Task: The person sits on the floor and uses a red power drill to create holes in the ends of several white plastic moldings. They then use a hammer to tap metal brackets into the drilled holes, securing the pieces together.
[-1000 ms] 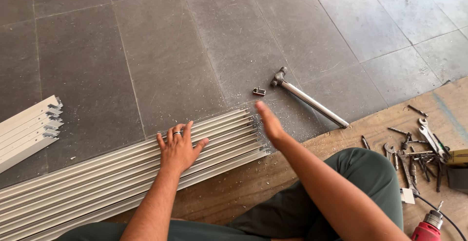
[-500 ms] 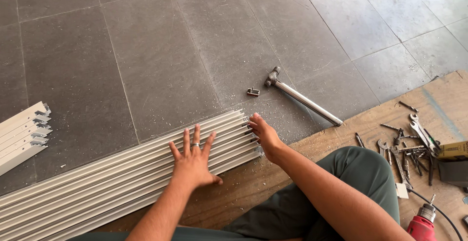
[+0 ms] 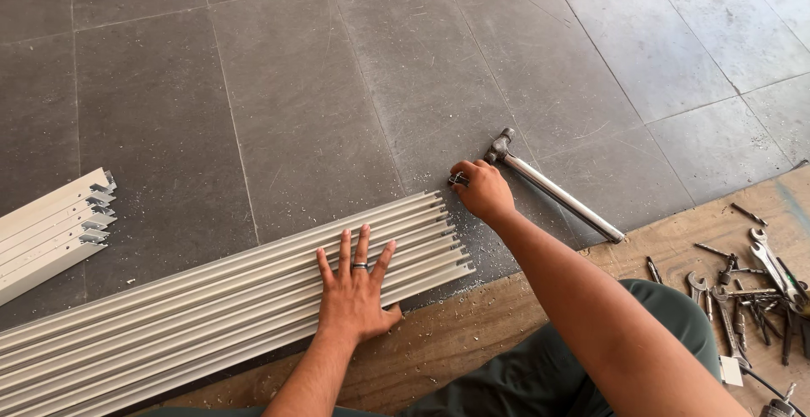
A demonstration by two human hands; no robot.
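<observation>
Left hand: the left hand (image 3: 353,286) lies flat, fingers spread, on the row of long pale aluminium profiles (image 3: 211,307).
Right hand: the right hand (image 3: 481,189) closes on a small dark metal piece (image 3: 457,180) just past the profile ends.
Nearby: a steel-handled hammer (image 3: 553,185) lies just beside that hand.
Surface: grey tiled floor (image 3: 295,88); a wooden board (image 3: 666,240) carries scattered spanners (image 3: 751,286).
Change: half a second ago the right hand rested on the profile ends; the metal piece lay untouched.

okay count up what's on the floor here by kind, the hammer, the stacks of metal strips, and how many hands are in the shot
Hammer: 1
Stacks of pale metal strips: 2, the long stack and the short stack
Hands: 2, left hand and right hand
Total: 5
</observation>
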